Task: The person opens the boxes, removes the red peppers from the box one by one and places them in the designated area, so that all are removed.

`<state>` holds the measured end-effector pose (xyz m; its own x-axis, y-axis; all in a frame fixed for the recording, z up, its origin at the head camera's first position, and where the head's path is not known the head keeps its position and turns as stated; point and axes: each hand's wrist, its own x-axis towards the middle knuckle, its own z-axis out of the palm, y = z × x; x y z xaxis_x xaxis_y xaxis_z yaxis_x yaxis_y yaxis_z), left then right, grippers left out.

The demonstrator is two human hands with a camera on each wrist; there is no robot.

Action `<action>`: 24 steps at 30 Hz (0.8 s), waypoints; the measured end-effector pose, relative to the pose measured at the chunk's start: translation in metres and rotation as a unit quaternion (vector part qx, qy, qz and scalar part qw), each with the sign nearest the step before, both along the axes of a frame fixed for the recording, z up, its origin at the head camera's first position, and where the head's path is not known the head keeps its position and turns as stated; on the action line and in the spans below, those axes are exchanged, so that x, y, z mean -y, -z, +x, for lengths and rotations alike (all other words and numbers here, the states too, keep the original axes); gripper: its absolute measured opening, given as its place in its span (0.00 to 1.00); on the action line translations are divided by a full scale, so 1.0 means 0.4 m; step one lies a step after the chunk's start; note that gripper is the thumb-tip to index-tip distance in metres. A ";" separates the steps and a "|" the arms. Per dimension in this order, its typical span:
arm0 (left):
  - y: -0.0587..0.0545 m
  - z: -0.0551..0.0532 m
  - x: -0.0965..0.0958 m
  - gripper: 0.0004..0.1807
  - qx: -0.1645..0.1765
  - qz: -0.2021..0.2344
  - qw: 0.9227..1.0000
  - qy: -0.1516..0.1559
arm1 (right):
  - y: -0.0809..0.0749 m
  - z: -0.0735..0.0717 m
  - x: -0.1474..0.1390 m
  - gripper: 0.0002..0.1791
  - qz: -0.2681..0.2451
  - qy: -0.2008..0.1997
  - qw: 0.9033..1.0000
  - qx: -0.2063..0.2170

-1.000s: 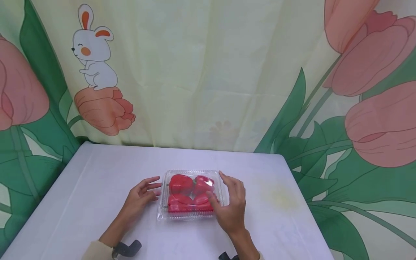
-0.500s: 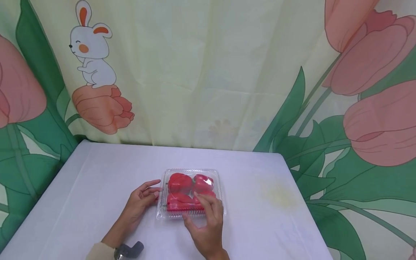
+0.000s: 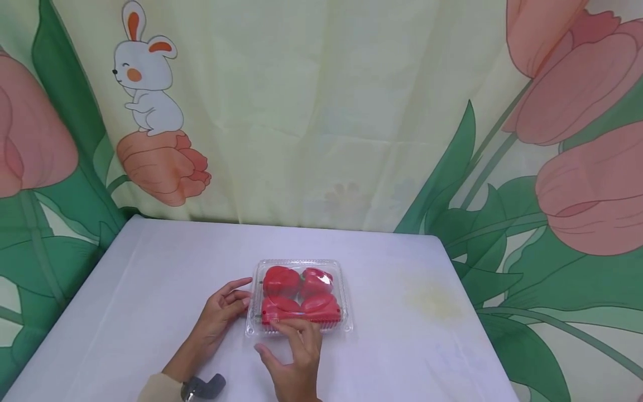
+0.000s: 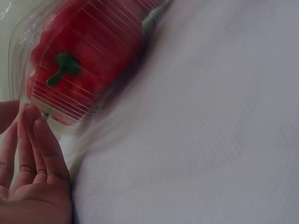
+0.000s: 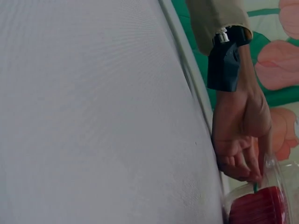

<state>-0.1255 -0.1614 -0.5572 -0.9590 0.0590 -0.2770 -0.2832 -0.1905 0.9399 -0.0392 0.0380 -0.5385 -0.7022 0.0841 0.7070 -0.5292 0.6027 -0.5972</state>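
A clear plastic clamshell box (image 3: 300,263) lies on the table, its ribbed front side facing me. Several red bell peppers (image 3: 281,282) with green stems show through its lid. At the box's left edge, my left hand (image 3: 216,318) pinches the rim between thumb and fingertips; the left wrist view shows these fingertips (image 4: 32,112) at the ribbed corner. My right hand (image 3: 296,357) is at the front edge, thumb and fingers apart. Its fingertips overlap the front rim in the head view; whether they touch it I cannot tell. The right wrist view does not show this hand.
White cloth covers the table (image 3: 402,335), with a faint yellowish stain to the right. Behind it hangs a curtain (image 3: 311,111) printed with tulips and a rabbit. A dark camera mount (image 3: 203,387) is strapped to my left wrist.
My right hand has moved from the box's right side leftward and down to its front edge. My left hand has come closer onto the left rim. The box has barely moved.
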 end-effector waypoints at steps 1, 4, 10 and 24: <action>0.001 0.000 -0.001 0.35 -0.001 0.000 1.000 -0.001 | 0.003 0.001 0.006 0.33 0.000 0.001 1.000 0.001; 0.001 0.001 -0.003 0.35 -0.003 -0.003 1.000 -0.003 | 0.012 0.000 0.023 0.32 0.010 0.010 1.000 0.000; 0.000 0.001 -0.001 0.34 -0.005 0.007 1.000 -0.002 | 0.025 -0.009 0.044 0.26 0.032 0.010 0.999 -0.011; -0.002 0.003 0.000 0.35 -0.008 0.015 1.000 -0.001 | 0.029 -0.020 0.052 0.13 0.073 0.036 0.997 0.006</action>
